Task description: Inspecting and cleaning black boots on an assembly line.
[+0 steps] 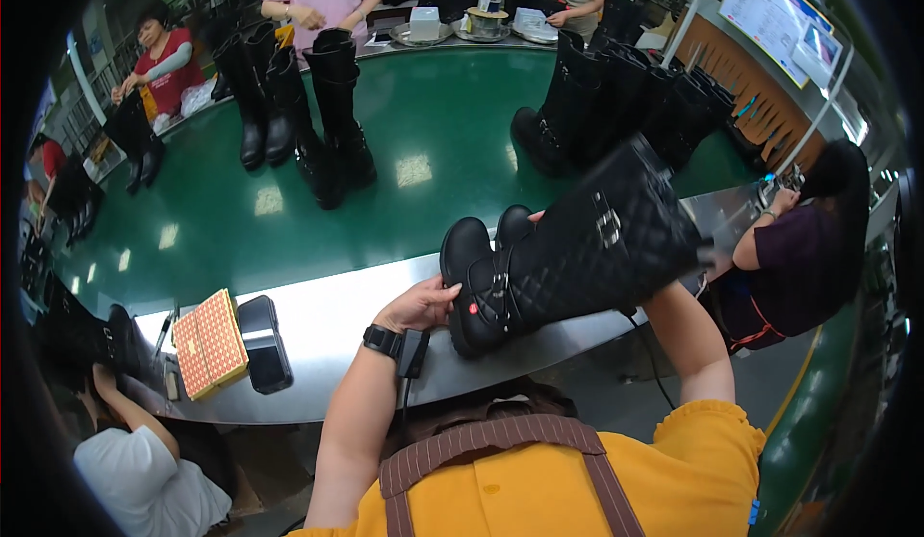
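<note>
Green conveyor table [289, 219] ahead, steel ledge up front with an orange patterned box [210, 343] beside a dark phone [263, 343]. We've got a black quilted boot [568, 253] lying over that ledge, left hand [421, 304] fingers pressed together against its toe; right hand's hidden behind the shaft, can't tell its grip.

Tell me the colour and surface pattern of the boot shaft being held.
Black, with a quilted diamond pattern on the boot shaft; the head view shows it.
</note>
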Demonstrator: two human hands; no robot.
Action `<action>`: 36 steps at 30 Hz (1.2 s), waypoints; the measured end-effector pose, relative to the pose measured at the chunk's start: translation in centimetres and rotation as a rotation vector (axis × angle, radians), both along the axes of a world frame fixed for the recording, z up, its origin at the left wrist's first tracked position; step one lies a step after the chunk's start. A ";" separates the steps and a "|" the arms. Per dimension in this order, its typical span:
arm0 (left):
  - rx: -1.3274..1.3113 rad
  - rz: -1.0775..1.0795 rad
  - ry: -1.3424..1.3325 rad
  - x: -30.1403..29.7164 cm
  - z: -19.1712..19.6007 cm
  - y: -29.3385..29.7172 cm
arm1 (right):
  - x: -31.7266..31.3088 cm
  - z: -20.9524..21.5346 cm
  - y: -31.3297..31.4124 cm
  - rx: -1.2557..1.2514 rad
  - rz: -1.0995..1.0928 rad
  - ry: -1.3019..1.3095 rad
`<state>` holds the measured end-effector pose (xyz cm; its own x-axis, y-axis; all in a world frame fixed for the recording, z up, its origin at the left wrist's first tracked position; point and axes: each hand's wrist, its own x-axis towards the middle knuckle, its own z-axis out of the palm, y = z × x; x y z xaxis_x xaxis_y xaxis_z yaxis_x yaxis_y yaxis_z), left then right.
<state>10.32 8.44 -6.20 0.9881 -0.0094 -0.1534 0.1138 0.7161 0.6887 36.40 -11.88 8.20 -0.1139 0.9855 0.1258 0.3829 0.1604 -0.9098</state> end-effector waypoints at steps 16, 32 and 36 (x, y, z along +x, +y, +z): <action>-0.129 0.079 -0.056 0.4 0.4 -0.5 | -5.1 13.1 -7.5 0.576 -0.663 -0.340; -0.075 0.338 0.026 -0.1 1.5 -0.8 | -5.1 18.6 5.6 0.407 -0.432 -0.553; -0.169 0.784 0.118 -0.9 1.5 0.7 | 1.0 21.1 12.7 0.549 -0.586 -0.683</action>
<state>9.44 9.12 -4.66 0.6943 0.6469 -0.3154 -0.3991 0.7108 0.5792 37.38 0.82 29.27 0.1466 0.7369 0.6599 0.9376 0.1091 -0.3302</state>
